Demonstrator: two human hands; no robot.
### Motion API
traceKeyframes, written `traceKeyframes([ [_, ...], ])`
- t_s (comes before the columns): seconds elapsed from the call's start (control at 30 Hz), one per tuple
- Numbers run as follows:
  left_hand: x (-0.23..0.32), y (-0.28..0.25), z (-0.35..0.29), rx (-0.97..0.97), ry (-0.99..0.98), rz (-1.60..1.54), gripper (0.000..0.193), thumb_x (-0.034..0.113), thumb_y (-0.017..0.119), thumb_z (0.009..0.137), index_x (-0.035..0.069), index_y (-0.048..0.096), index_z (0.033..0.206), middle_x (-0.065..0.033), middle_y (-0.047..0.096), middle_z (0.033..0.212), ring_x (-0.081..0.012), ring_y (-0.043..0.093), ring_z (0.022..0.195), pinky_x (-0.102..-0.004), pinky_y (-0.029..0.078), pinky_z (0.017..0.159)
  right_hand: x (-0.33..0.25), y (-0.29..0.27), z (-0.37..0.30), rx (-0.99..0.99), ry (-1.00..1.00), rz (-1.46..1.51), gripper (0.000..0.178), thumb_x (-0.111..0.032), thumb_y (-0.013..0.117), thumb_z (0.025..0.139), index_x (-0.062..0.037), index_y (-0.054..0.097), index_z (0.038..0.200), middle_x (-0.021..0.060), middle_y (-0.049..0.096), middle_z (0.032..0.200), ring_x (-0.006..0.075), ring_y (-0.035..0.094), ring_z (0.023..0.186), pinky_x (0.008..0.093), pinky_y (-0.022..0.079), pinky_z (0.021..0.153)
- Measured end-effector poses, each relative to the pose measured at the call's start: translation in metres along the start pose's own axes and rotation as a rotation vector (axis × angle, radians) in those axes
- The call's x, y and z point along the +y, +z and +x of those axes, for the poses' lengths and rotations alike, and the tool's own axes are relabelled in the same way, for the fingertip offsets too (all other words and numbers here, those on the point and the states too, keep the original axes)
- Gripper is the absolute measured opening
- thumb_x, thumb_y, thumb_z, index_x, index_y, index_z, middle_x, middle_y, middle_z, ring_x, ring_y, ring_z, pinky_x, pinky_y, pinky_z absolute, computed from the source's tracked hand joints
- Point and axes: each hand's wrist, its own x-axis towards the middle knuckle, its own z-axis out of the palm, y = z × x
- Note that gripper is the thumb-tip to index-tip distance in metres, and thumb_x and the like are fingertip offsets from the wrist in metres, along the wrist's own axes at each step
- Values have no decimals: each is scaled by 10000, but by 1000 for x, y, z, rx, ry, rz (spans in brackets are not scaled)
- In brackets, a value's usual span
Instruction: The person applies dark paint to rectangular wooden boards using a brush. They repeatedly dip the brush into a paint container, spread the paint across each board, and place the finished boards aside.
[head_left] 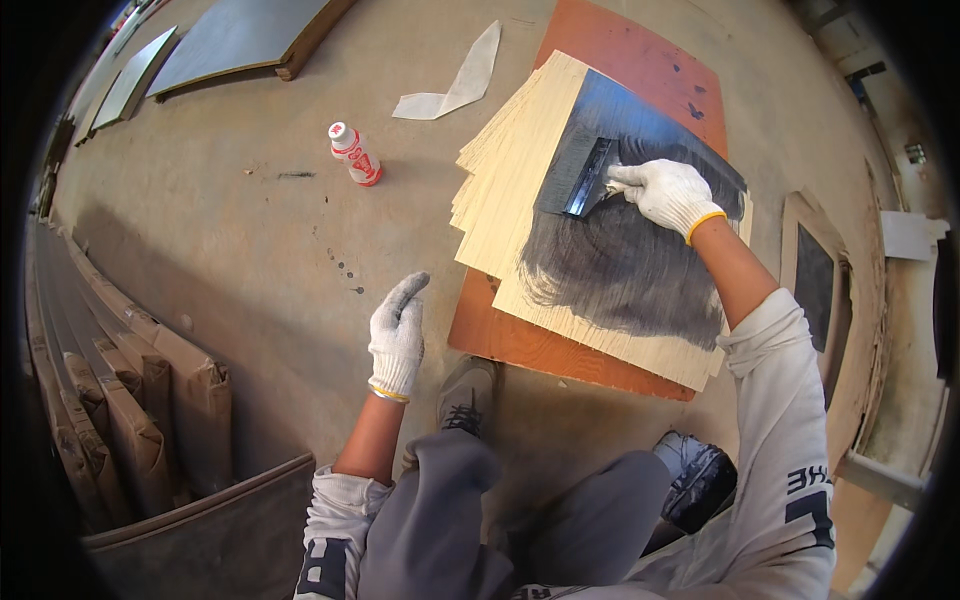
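My right hand [668, 196], in a white knit glove with a yellow cuff edge, is closed round the handle of a wide scraper [592, 178]. The scraper's long blade rests on the top sheet of a fanned stack of pale wood sheets [545, 265]. A black coating [625, 265] covers much of that sheet in curved streaks, with bare wood along its left side and lower edge. To the left of the stack, my gloved left hand [398, 335] is raised over the floor, empty, its fingers stretched out and darkened at the tips.
Under the stack lies a reddish-brown board [570, 345]. A red-and-white bottle [355, 155] and a white strip [465, 80] are on the floor beyond. Brown-wrapped panels [140, 400] stand at left. By my right knee is a black-smeared container-like thing [695, 480].
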Motion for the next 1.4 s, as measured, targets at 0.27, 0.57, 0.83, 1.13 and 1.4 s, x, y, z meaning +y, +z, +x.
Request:
traceKeyframes([
  [0.27, 8, 17, 8, 35, -68, -106, 379, 5, 513, 1001, -81, 678, 1331, -165, 732, 1313, -228, 669, 1246, -336, 469, 1125, -83, 41, -91, -34, -110, -43, 343, -323, 587, 1027, -337, 708, 1347, 132, 722, 939, 324, 742, 853, 465, 584, 775],
  [0.57, 8, 23, 1, 30, -67, -92, 354, 7, 518, 1007, -74, 696, 1302, -157, 741, 1295, -223, 680, 1226, -335, 484, 1108, -97, 39, -102, -110, -181, -83, 402, -294, 561, 1037, -370, 621, 1427, 130, 703, 987, 329, 733, 851, 465, 584, 758],
  [0.83, -5, 3, -9, 54, -74, -86, 368, 3, 514, 1004, -75, 683, 1321, -163, 737, 1298, -232, 680, 1225, -346, 481, 1117, -29, 48, -111, -19, -202, 421, 567, -101, 659, 882, -243, 664, 1431, 122, 718, 1072, 348, 701, 945, 438, 571, 858],
  [1.13, -8, -1, -11, 66, -119, -170, 370, 15, 526, 1005, -86, 668, 1332, -181, 732, 1296, -249, 680, 1228, -359, 478, 1135, -19, 125, -108, 411, 241, 2458, 294, -127, 642, 1056, -109, 609, 1348, 105, 733, 1188, 158, 676, 750, 285, 512, 582],
  [1.4, -12, -13, -20, 85, -114, -161, 371, 29, 528, 1009, -88, 664, 1334, -188, 730, 1298, -253, 683, 1225, -370, 483, 1136, -1, 116, -107, 244, 263, 1944, 123, -60, 663, 1010, 9, 650, 1111, 182, 752, 979, 114, 637, 550, 226, 449, 439],
])
